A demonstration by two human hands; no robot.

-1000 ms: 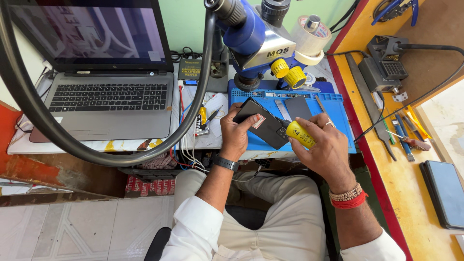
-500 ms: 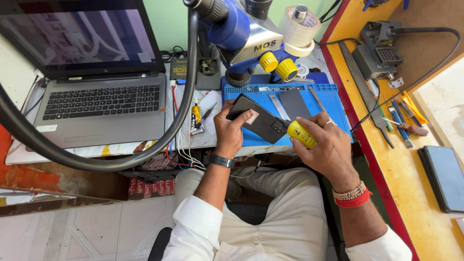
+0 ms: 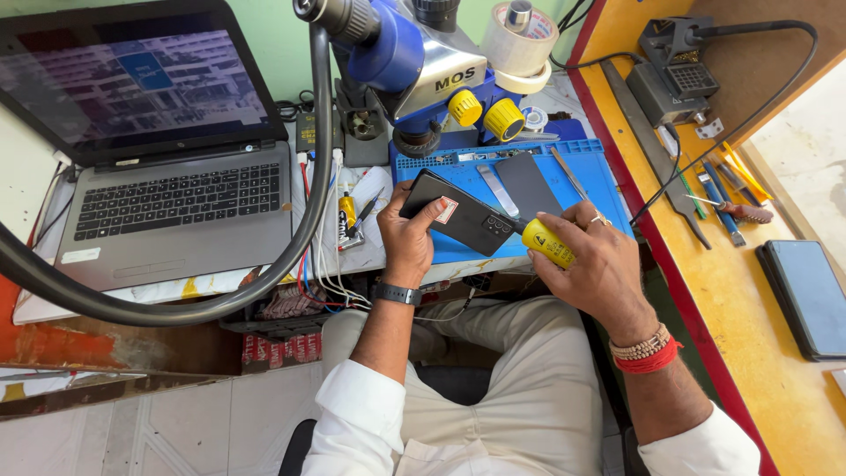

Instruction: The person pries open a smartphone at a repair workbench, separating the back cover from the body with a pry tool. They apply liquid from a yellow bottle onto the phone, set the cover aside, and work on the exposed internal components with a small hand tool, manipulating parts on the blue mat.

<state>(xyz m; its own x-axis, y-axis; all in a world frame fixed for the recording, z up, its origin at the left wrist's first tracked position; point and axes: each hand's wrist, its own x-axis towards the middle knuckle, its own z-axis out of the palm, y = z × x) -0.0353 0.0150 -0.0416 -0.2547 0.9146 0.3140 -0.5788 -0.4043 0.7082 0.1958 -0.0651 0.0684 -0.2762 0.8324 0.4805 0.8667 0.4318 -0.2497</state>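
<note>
My left hand (image 3: 408,238) grips a black smartphone (image 3: 458,217), held back side up over the front edge of a blue work mat (image 3: 590,163). My right hand (image 3: 592,257) is closed around a yellow-handled screwdriver (image 3: 546,242); its tip points at the phone's lower right corner near the camera cluster, and the tip itself is hidden. A dark flat panel (image 3: 527,182) lies on the mat just behind the phone. Both hands are above my lap, in front of the blue microscope (image 3: 414,62).
An open laptop (image 3: 167,167) stands at the left, with a thick black hose (image 3: 211,291) curving in front of it. A tape roll (image 3: 520,44) sits behind the microscope. On the yellow bench at right lie a soldering station (image 3: 674,84), hand tools (image 3: 723,189) and another phone (image 3: 806,295).
The view has shifted a little; the hands hold the same grip. The screwdriver stays at the phone's corner, and the phone has tilted only slightly.
</note>
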